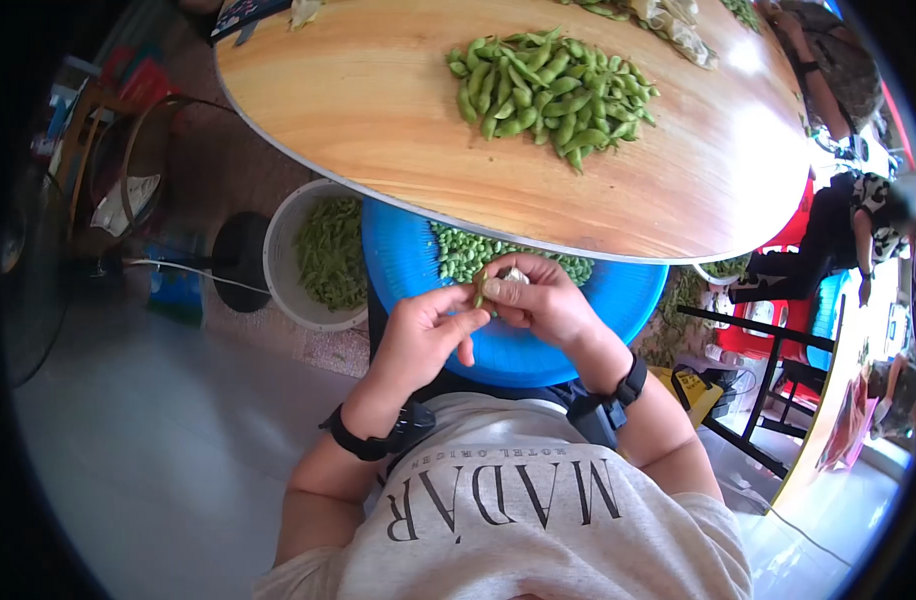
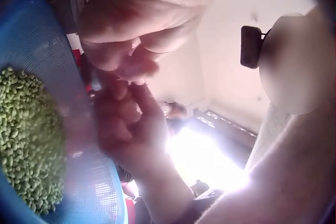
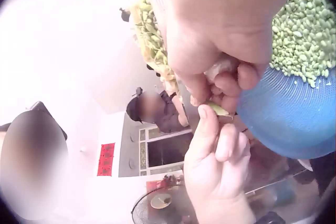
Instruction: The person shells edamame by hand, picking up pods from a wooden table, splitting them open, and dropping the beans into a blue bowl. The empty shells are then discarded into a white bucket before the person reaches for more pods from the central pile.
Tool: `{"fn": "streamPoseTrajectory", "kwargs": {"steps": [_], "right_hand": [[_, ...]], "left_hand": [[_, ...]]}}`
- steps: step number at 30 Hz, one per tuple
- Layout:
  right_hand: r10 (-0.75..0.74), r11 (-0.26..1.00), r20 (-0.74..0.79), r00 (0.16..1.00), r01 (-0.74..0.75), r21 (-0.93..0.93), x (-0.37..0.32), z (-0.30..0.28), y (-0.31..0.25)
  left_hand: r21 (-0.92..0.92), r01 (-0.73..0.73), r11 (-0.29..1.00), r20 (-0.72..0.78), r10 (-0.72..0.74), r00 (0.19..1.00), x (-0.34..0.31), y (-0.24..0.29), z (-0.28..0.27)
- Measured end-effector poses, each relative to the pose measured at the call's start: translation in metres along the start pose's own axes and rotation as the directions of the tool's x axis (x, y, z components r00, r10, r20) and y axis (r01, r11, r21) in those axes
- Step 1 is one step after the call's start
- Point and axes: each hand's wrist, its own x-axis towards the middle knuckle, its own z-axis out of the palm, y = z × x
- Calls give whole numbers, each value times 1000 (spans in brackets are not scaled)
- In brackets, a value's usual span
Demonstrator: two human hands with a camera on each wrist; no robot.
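Observation:
Between my two hands, over the blue basket, is a green soybean pod (image 1: 480, 292) (image 3: 218, 109). My left hand (image 1: 423, 335) pinches one end of it between thumb and forefinger. My right hand (image 1: 550, 303) grips the pod from the other side, its fingers curled. A whitish, shiny piece (image 1: 515, 274) (image 3: 221, 67) shows among the right hand's fingers; its kind is unclear. Beneath the hands, the blue basket (image 1: 618, 315) holds a heap of shelled green beans (image 1: 463, 252) (image 3: 307, 29). In the left wrist view both hands are dim and the pod is hidden.
A round wooden table (image 1: 358, 120) overhangs the basket's far side, with a pile of pods (image 1: 558, 95) on it. A white bucket (image 1: 283, 255) of green pods stands left of the basket. At right are a black-framed stand (image 1: 768, 390) and another person (image 1: 858, 225).

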Motion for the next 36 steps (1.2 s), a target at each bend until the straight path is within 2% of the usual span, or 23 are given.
{"fn": "streamPoseTrajectory", "kwargs": {"steps": [4,6,10,13,16,25,32,36], "right_hand": [[-105,993,-40,994,102,-54,-22,3,-2],[-135,986,-77,988,126,-108,-34,6,-10],[-131,986,-20,991,128,-107,-51,-4,-14],[-127,956,2,992,123,-265,-59,4,-20],[-82,954,79,994,101,-281,-64,2,-25],[-59,945,32,998,66,-320,-67,6,-25],[-83,943,22,996,85,-323,-69,6,-24],[-153,915,-2,988,141,-378,-67,7,-20]], "left_hand": [[65,-115,991,-58,119,991,-1,2,16],[54,-80,995,-61,83,995,-6,11,20],[127,-60,990,-85,71,994,-15,16,29],[372,-252,893,-115,314,942,-16,12,38],[618,-490,615,14,615,789,-14,17,45],[732,-450,511,88,584,807,-21,24,52],[753,-436,492,88,582,808,-20,19,54],[732,-452,509,73,602,795,-20,18,57]]}}
